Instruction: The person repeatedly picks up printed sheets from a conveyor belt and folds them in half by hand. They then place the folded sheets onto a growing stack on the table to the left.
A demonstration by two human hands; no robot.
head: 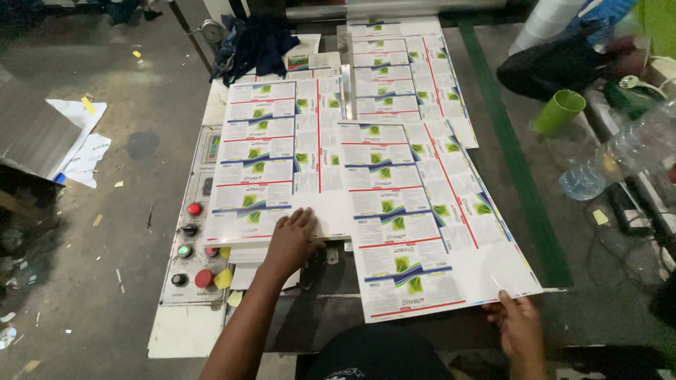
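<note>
- Left hand (292, 239): flat, fingers spread, pressing the near edge of the left printed sheet (274, 155); it grips nothing.
- Right hand (520, 325): fingers pinch the near right corner of the right printed sheet (422, 211), at 5 o'clock of the table.
- Placement: the right sheet lies skewed, overlapping the left one, not yet squared.
- Further sheets (401, 70) lie at 12 o'clock.
- Control panel (193, 239) with coloured buttons at 9 o'clock; green cup (558, 111) at 2 o'clock.
</note>
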